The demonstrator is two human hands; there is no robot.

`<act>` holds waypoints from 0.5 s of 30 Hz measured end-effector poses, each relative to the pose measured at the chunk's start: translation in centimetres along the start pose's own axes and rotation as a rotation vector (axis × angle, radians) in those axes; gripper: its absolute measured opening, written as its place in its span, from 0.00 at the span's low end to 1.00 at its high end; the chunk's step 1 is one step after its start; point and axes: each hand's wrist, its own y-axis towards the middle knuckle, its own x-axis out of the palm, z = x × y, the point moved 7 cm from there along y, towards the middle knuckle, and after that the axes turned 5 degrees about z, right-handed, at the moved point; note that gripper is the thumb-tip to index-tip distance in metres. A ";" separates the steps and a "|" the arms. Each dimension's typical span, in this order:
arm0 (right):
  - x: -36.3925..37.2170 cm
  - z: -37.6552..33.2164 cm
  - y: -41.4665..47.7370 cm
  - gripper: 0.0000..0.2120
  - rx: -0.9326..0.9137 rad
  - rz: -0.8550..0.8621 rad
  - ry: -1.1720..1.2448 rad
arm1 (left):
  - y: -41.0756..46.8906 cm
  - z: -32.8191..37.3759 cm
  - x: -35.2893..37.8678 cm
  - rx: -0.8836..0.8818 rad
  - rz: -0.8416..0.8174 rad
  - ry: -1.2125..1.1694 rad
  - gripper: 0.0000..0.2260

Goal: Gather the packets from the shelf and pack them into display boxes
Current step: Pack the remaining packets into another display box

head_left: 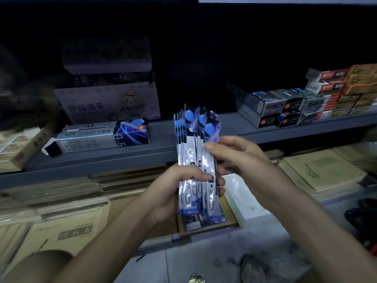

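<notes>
Packets [192, 129] stand bundled upright before the shelf's [159, 147] front edge; my left hand [179, 187] wraps their lower half, my right hand [234, 154] pinches their right side higher up.

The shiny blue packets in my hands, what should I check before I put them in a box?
1. Firm hold: ok. The left hand grips the bundle of shiny blue and white plastic packets low down; the right hand pinches it higher up.
2. Packets lined up: not ok. Their tops fan out.
3. Box open: ok. The long silver and blue cardboard box lies on the grey metal shelf, left end flap open.
4. Room inside the box: cannot tell.
</notes>
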 end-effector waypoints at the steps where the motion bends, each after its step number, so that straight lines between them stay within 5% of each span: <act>1: 0.4 0.3 0.1 0.17 0.036 -0.059 0.010 | -0.2 -0.4 0.3 -0.041 -0.066 -0.011 0.12; 3: 1.7 0.8 -0.2 0.10 0.096 -0.170 0.047 | -0.4 -1.4 0.8 -0.112 -0.155 -0.016 0.13; 10: 3.7 1.8 -0.1 0.13 0.103 -0.216 0.095 | -1.8 -2.0 0.2 -0.178 -0.220 -0.079 0.20; 15: 5.3 1.6 0.1 0.09 0.086 -0.222 0.079 | -2.2 -1.8 -0.9 -0.105 0.030 0.094 0.10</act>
